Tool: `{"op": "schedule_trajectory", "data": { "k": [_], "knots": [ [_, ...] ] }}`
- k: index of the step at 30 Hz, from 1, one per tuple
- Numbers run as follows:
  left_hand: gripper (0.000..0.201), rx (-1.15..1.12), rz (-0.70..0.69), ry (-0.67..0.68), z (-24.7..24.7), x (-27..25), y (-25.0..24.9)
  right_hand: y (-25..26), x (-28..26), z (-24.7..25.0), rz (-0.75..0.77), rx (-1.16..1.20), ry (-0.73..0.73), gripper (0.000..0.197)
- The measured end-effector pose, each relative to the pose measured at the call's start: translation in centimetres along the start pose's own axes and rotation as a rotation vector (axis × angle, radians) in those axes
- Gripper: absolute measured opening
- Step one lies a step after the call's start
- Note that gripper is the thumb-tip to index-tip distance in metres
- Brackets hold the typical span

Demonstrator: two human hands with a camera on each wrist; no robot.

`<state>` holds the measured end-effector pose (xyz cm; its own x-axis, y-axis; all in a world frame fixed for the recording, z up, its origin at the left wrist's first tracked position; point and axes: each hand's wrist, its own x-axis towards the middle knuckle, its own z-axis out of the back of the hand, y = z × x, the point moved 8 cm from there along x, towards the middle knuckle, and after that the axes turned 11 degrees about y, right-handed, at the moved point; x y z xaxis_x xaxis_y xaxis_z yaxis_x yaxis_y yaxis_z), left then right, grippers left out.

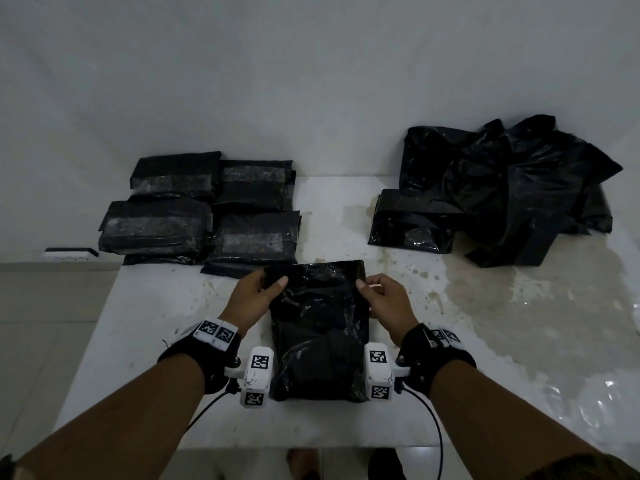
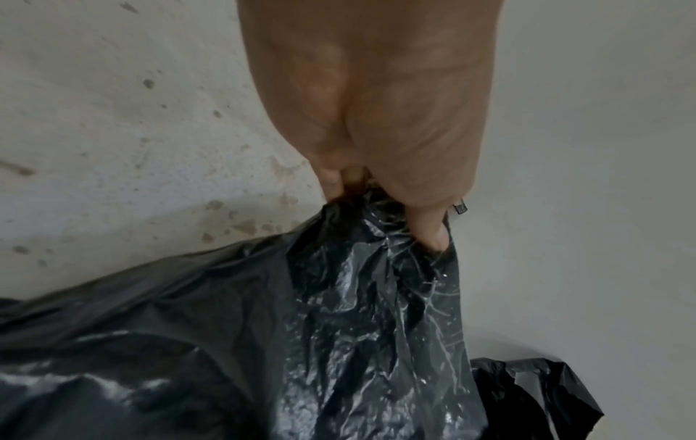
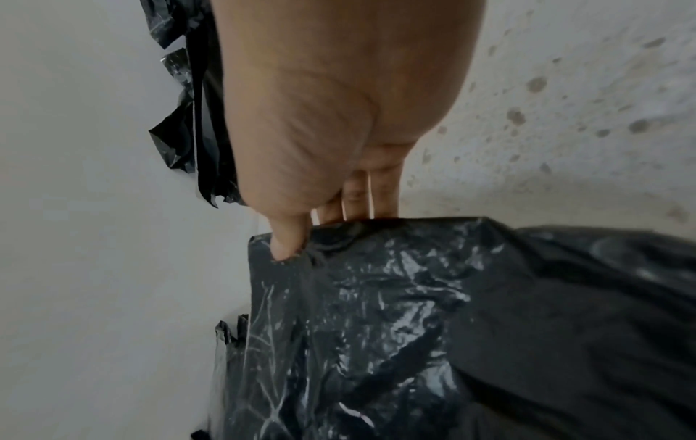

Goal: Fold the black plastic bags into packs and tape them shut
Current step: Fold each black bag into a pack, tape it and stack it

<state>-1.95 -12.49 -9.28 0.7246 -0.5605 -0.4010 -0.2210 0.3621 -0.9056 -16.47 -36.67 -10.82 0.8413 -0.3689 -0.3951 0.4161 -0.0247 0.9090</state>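
A black plastic bag [image 1: 318, 327] lies lengthwise on the white table [image 1: 145, 341], its far end raised. My left hand [image 1: 263, 289] pinches the far left corner, thumb on top. My right hand [image 1: 372, 292] pinches the far right corner the same way. The left wrist view shows the thumb and fingers of my left hand [image 2: 391, 208] clamped on the crinkled bag [image 2: 339, 312]. The right wrist view shows my right hand [image 3: 301, 226] with its thumb pressed into the edge of the bag [image 3: 395, 312]. Several taped packs [image 1: 207, 209] are stacked at the back left.
A loose heap of unfolded black bags [image 1: 502, 188] lies at the back right. The table's right part carries a wet, stained patch [image 1: 519, 289]. A white wall rises behind. The table's left edge drops to a tiled floor [image 1: 41, 323].
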Motion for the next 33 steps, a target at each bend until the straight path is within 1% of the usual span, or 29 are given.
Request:
{"op": "schedule_trajectory", "data": {
  "k": [1, 3, 5, 6, 8, 10, 12, 14, 15, 16, 17, 18, 20, 21, 23, 25, 27, 30, 32, 33],
  "knots": [
    [0.034, 0.038, 0.056, 0.030, -0.3, -0.1, 0.9, -0.5, -0.3, -0.2, -0.038, -0.016, 0.031, 0.023],
    [0.036, 0.059, 0.163, 0.065, -0.8, -0.7, 2.5, -1.6, -1.1, -0.5, -0.124, -0.049, 0.083, 0.032],
    [0.049, 0.028, 0.277, 0.072, -1.2, -1.5, 3.9, -2.3, -1.9, -0.6, -0.181, -0.122, 0.111, 0.038],
    [0.051, -0.004, 0.335, 0.092, -1.6, -2.1, 4.5, -2.4, -2.2, -0.6, -0.195, -0.166, 0.125, 0.035],
    [0.043, -0.044, 0.412, 0.185, -2.7, -3.1, 5.1, -2.3, -2.7, -0.9, -0.209, -0.236, 0.154, 0.030],
    [0.031, -0.001, 0.410, 0.271, -3.1, -3.4, 5.5, -2.8, -2.6, -1.1, -0.215, -0.275, 0.150, 0.032],
    [0.024, 0.059, 0.344, 0.258, -2.6, -3.2, 5.5, -3.3, -2.7, -1.0, -0.211, -0.308, 0.127, 0.037],
    [0.035, 0.092, 0.292, 0.193, -1.7, -2.9, 5.6, -3.9, -2.7, -0.8, -0.212, -0.309, 0.110, 0.045],
    [0.039, 0.080, 0.287, 0.171, -1.5, -2.9, 5.8, -3.6, -3.0, -0.9, -0.213, -0.284, 0.108, 0.045],
    [0.037, 0.048, 0.290, 0.162, -1.4, -3.2, 5.8, -3.3, -3.3, -0.9, -0.210, -0.254, 0.093, 0.040],
    [0.032, 0.014, 0.291, 0.173, -1.7, -3.4, 5.9, -3.1, -3.6, -1.1, -0.218, -0.222, 0.101, 0.035],
    [0.030, -0.011, 0.303, 0.214, -2.1, -3.7, 5.9, -3.3, -3.7, -1.2, -0.224, -0.201, 0.116, 0.032],
    [0.033, -0.001, 0.297, 0.297, -2.6, -4.1, 5.9, -3.5, -3.8, -1.4, -0.233, -0.208, 0.145, 0.030],
    [0.034, 0.024, 0.284, 0.314, -2.4, -4.0, 5.9, -3.7, -3.7, -1.3, -0.245, -0.224, 0.144, 0.030],
    [0.032, 0.081, 0.279, 0.301, -1.8, -3.9, 5.8, -3.9, -3.6, -1.4, -0.267, -0.245, 0.136, 0.030],
    [0.027, 0.104, 0.272, 0.290, -1.7, -3.6, 5.2, -3.4, -3.6, -1.3, -0.255, -0.262, 0.103, 0.034],
    [0.015, 0.126, 0.257, 0.208, -1.2, -3.0, 4.6, -2.7, -3.3, -1.1, -0.223, -0.245, 0.067, 0.034],
    [0.017, 0.136, 0.255, 0.046, 0.2, -1.7, 4.7, -2.0, -2.2, -1.4, -0.176, -0.233, 0.051, 0.018],
    [0.012, 0.124, 0.283, -0.004, 0.4, -1.5, 5.2, -2.3, -1.3, -1.6, -0.163, -0.272, 0.070, 0.011],
    [0.012, 0.137, 0.290, -0.023, 0.5, -1.4, 5.5, -2.4, -1.3, -1.7, -0.169, -0.283, 0.072, 0.013]
  ]
}}
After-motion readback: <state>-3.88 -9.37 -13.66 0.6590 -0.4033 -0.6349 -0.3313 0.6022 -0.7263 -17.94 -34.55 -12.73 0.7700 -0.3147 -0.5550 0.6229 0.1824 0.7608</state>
